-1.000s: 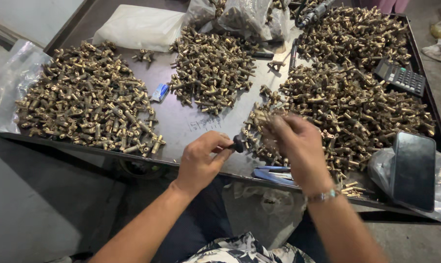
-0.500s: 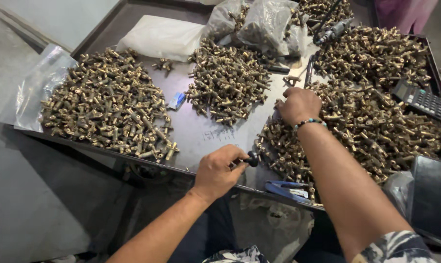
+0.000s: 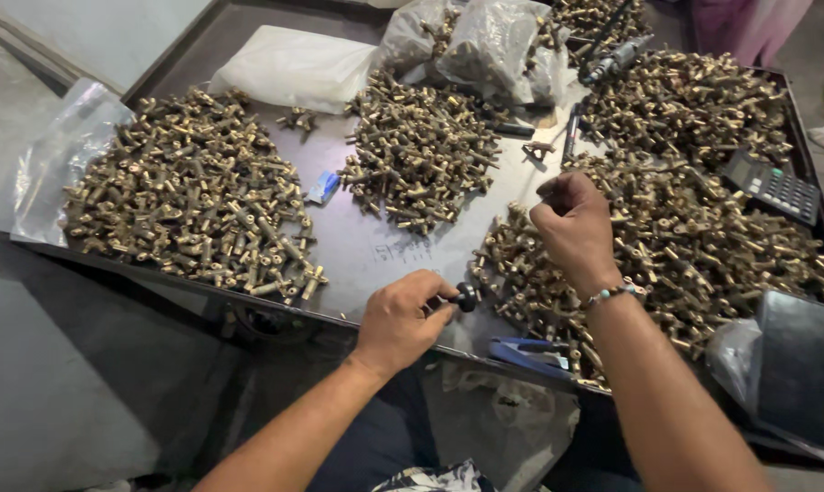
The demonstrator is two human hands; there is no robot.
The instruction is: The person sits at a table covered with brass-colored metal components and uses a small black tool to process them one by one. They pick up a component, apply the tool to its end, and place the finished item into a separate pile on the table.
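- Both hands are over the desk (image 3: 375,260): the left hand (image 3: 403,319) rests at the near edge, fingers pinching a small black knob-like piece (image 3: 466,296).
- Half a second ago that left hand sat in much the same spot with the same black piece, so it has barely shifted.
- Right hand (image 3: 574,223) is curled into a loose fist above the right heap (image 3: 667,246) of brass fittings; I cannot tell whether it holds one.
- A second ago the right hand was close to the left, near the desk's front edge; since then it has gone out over the heap, which reads to me as a reach for another fitting.
- Two more heaps lie apart: a wide left heap (image 3: 193,196) and a middle heap (image 3: 421,146), with bare desk between them.
- A small blue scrap (image 3: 322,187) lies between those two.
- A calculator (image 3: 774,187) sits at the far right on the fittings, and a dark flat slab (image 3: 799,364) stands at the near right corner.
- Clear bags (image 3: 485,41) and a white bag (image 3: 293,68) crowd the back.
- A blue tool (image 3: 530,351) lies at the front edge just beside the right forearm.
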